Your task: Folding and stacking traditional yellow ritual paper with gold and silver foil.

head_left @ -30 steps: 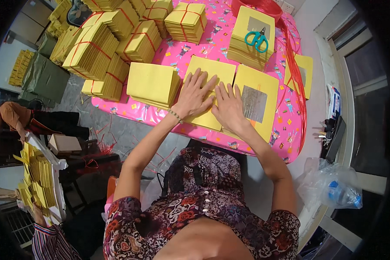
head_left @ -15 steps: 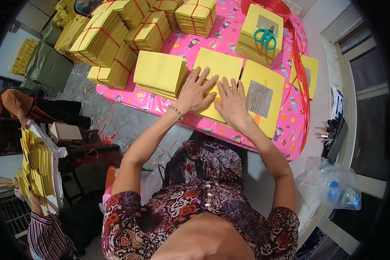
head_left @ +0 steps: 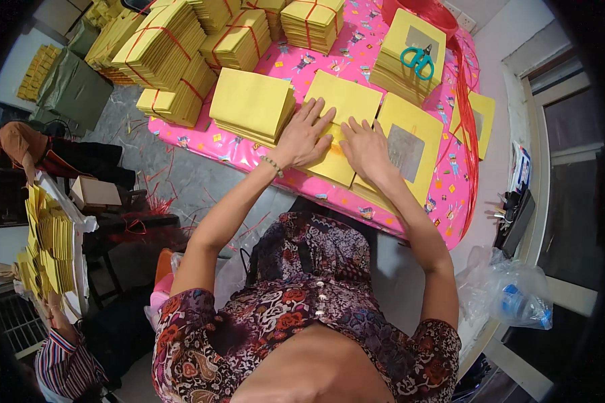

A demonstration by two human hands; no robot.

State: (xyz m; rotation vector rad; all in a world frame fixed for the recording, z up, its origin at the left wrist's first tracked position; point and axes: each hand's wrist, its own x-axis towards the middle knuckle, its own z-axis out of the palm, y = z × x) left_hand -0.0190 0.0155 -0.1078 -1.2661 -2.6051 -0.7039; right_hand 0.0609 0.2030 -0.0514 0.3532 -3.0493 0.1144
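My left hand lies flat with spread fingers on the left part of a yellow paper envelope. My right hand rests on the right side of the same envelope, its fingers slightly bent and holding nothing. Part of the envelope is hidden under both hands. Just right of it lies a pile of yellow envelopes with a clear window, partly covered by my right wrist. To the left of my left hand sits a low stack of folded yellow envelopes.
Teal-handled scissors lie on a taller envelope stack at the back right. Red ribbon strands hang along the pink table's right side. Tied bundles stand back left. Two other people work at left, one in a striped sleeve.
The fingers of my right hand have drawn a little closer together and bent. My left hand stays almost in place. The whole view has shifted slightly.
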